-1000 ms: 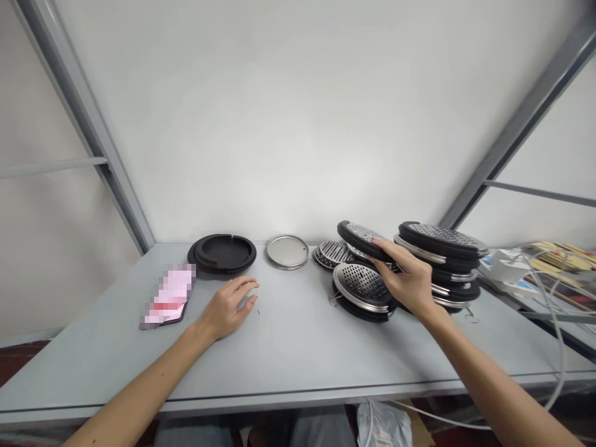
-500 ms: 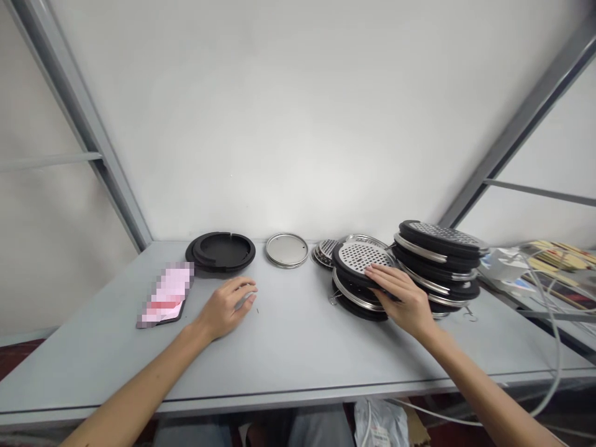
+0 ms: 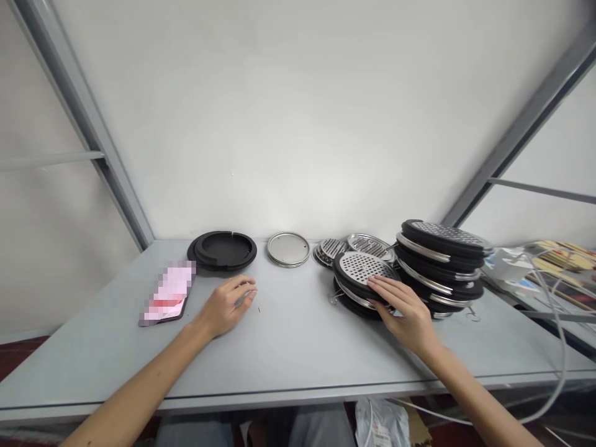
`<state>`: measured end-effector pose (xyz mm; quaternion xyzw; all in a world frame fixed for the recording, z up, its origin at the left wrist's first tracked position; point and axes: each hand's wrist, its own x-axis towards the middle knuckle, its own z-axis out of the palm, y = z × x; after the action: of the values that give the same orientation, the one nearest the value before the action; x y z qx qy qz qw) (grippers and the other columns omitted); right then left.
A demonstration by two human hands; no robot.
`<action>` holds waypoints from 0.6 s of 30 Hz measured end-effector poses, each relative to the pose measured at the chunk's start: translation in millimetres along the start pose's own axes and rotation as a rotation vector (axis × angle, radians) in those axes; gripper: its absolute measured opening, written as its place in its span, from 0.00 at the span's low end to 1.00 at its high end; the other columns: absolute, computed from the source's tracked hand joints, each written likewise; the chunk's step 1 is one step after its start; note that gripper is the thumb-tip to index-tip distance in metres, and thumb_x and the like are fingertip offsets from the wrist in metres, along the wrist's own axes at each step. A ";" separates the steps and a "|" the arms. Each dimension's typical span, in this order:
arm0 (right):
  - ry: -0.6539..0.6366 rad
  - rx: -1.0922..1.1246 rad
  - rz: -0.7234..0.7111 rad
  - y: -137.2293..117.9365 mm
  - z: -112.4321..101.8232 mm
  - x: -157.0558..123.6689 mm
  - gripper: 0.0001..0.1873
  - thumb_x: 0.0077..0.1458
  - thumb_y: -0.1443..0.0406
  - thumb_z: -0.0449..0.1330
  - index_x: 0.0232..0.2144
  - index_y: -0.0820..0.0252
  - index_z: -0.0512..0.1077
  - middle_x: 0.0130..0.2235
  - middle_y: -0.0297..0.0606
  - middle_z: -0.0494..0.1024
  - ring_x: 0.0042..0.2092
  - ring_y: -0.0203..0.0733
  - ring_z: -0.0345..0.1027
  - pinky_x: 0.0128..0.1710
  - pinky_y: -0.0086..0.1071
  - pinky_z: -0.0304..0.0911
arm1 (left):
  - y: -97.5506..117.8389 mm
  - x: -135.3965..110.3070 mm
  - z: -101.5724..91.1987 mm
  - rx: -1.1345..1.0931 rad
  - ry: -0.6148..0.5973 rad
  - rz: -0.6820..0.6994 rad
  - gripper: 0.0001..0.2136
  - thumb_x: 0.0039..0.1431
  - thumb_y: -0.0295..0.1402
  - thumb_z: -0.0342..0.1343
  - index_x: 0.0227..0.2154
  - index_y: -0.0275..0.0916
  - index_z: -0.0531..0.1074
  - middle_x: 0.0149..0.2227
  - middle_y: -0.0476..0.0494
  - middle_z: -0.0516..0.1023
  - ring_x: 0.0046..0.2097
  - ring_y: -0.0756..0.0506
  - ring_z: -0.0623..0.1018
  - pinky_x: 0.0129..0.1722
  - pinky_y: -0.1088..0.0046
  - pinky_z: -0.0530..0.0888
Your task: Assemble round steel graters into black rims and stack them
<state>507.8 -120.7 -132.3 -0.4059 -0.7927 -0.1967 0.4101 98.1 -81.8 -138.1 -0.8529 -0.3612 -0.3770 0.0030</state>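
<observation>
My right hand [image 3: 407, 313] grips the near edge of a round black-rimmed disc with a perforated metal plate [image 3: 361, 266]; its fingers lie over the top and the thumb is at the side. That disc rests on another black disc [image 3: 356, 305] with a silver band, and a small wire hook sticks out at its left. Just to the right stands a taller stack of similar discs [image 3: 440, 261]. My left hand [image 3: 228, 305] rests on the table with fingers loosely curved, thumb apart and nothing held. Behind it lie nested black plastic rings [image 3: 228, 251].
Thin metal rings and plates [image 3: 288, 248] lie at the back middle. Perforated metal discs [image 3: 330, 249] and a metal-rimmed piece [image 3: 370, 245] sit behind the short stack. A phone [image 3: 167, 292] lies left on the grey table [image 3: 288, 347]. A white cable [image 3: 561, 347] hangs at right.
My right hand has lowered the top perforated disc, closing the gap above the disc beneath it. The left hand stays in place. The view has shifted slightly.
</observation>
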 end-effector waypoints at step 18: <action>0.024 -0.135 -0.036 -7.2 5.9 -3.1 0.19 0.55 0.67 0.62 0.50 0.54 0.73 0.44 0.41 0.81 0.45 0.48 0.75 0.46 0.43 0.70 | 0.9 0.9 1.4 -0.016 -0.043 -0.041 0.10 0.64 0.31 0.48 0.36 0.39 0.75 0.39 0.43 0.77 0.39 0.46 0.78 0.42 0.70 0.75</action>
<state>500.1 -122.7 -138.2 -0.4162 -0.7797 -0.2619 0.3876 100.0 -81.5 -138.2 -0.8531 -0.3757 -0.3614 -0.0192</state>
